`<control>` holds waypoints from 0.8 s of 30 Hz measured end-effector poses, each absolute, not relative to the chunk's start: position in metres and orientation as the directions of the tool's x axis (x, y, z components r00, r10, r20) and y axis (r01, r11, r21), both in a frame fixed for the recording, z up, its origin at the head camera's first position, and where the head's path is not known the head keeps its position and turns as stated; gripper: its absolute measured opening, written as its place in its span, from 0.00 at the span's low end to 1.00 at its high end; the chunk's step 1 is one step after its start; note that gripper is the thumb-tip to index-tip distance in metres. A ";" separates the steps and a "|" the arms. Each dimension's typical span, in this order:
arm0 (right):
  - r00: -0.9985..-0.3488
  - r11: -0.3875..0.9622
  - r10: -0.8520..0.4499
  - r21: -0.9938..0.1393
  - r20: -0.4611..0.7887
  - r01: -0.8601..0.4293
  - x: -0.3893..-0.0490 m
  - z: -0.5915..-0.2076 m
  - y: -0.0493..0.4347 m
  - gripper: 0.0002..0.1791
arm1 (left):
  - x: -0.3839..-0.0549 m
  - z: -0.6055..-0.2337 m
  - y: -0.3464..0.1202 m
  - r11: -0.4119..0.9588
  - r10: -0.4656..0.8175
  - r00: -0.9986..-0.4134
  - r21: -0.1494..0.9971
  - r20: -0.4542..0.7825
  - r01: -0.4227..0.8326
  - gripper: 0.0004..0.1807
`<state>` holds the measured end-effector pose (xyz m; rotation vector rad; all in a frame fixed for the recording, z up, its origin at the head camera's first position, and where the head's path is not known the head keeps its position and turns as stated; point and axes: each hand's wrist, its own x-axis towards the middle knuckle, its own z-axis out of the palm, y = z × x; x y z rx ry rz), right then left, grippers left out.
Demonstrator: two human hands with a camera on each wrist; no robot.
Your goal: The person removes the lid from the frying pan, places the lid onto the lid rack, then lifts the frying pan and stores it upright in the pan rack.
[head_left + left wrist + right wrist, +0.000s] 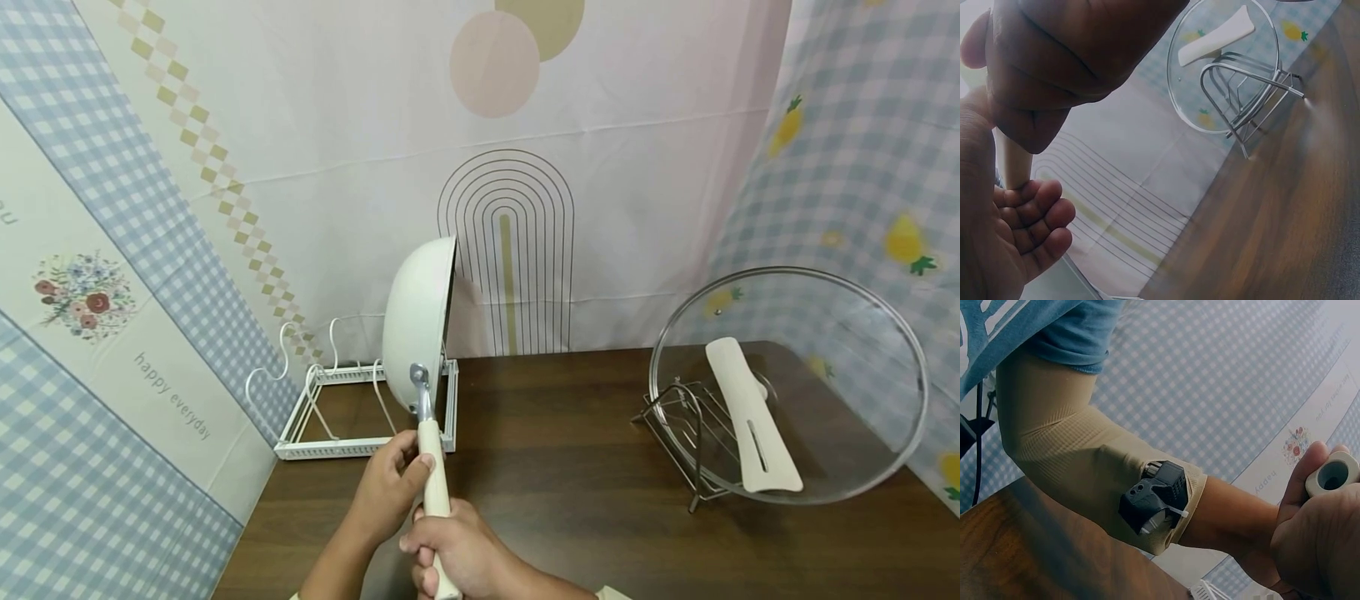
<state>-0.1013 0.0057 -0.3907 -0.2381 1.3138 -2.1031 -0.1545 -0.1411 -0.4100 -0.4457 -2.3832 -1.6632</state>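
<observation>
A white wok-shaped pan [412,325] stands on its side, its dark inner face turned right, at the right end of a white wire rack [330,450]. Its cream handle [437,496] points toward me. My left hand [388,487] holds the handle close to the metal neck, thumb on top. Lower down, my right hand [465,550] grips the handle near its end. Curled fingers [1044,215] of the left hand show beside the handle in the left wrist view. In the right wrist view, the hollow handle end [1335,475] pokes out of the right hand.
At the right, a large glass lid [840,367] with a cream grip [750,417] leans in a metal wire stand [699,450]. Everything stands on a dark wooden table [555,450]. Patterned cloths hang behind and at both sides. A small black camera [1154,500] sits on the left forearm.
</observation>
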 end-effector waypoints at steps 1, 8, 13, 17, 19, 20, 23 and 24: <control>-0.781 -0.291 -0.599 -0.860 -0.177 0.419 -0.101 -0.391 0.006 0.06 | -0.155 -0.411 -0.141 0.315 0.135 -0.934 0.879 0.331 0.357 0.06; -0.792 -0.268 -0.572 -0.865 -0.212 0.424 -0.102 -0.393 0.005 0.07 | -0.155 -0.414 -0.141 0.295 0.143 -0.942 0.895 0.305 0.335 0.06; -0.789 -0.276 -0.578 -0.860 -0.207 0.428 -0.102 -0.395 0.005 0.06 | -0.156 -0.417 -0.141 0.310 0.150 -0.939 0.887 0.309 0.342 0.07; -0.787 -0.268 -0.583 -0.867 -0.202 0.421 -0.101 -0.397 0.005 0.06 | -0.156 -0.419 -0.142 0.303 0.159 -0.930 0.880 0.332 0.366 0.08; -0.791 -0.254 -0.577 -0.875 -0.204 0.412 -0.100 -0.398 0.005 0.07 | -0.155 -0.420 -0.142 0.287 0.160 -0.929 0.884 0.334 0.368 0.08; -0.792 -0.251 -0.575 -0.876 -0.207 0.411 -0.100 -0.399 0.005 0.07 | -0.155 -0.421 -0.142 0.287 0.158 -0.929 0.884 0.336 0.369 0.08; -0.788 -0.240 -0.573 -0.873 -0.226 0.425 -0.100 -0.401 0.005 0.07 | -0.154 -0.422 -0.142 0.299 0.142 -0.934 0.885 0.328 0.356 0.08; -0.789 -0.238 -0.568 -0.872 -0.232 0.427 -0.099 -0.402 0.004 0.07 | -0.153 -0.422 -0.142 0.304 0.137 -0.937 0.887 0.320 0.347 0.09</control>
